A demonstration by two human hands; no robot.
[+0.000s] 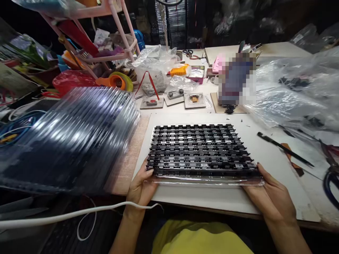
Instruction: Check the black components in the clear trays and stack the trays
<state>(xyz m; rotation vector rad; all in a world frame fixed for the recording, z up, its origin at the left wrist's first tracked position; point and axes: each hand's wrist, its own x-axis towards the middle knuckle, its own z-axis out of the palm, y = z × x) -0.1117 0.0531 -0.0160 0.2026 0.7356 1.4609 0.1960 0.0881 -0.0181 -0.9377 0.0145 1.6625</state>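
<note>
A clear plastic tray [203,180] filled with rows of small black parts [196,144] lies in front of me over a white board [180,195]. My left hand [141,185] grips its near left corner, thumb on the rim and fingers underneath. At the near right corner, my right hand [274,195] holds the tray too, its fingers partly hidden below the edge. To the left rises a large stack of similar clear trays [79,134], blurred in places.
A white cable [79,211] crosses in front of my left forearm. Scissors [331,176] and a black pointed tool [284,150] lie at right. Small fixtures [194,100] sit behind the board. Clear plastic bags [296,84] and a pink rack [119,24] stand farther back.
</note>
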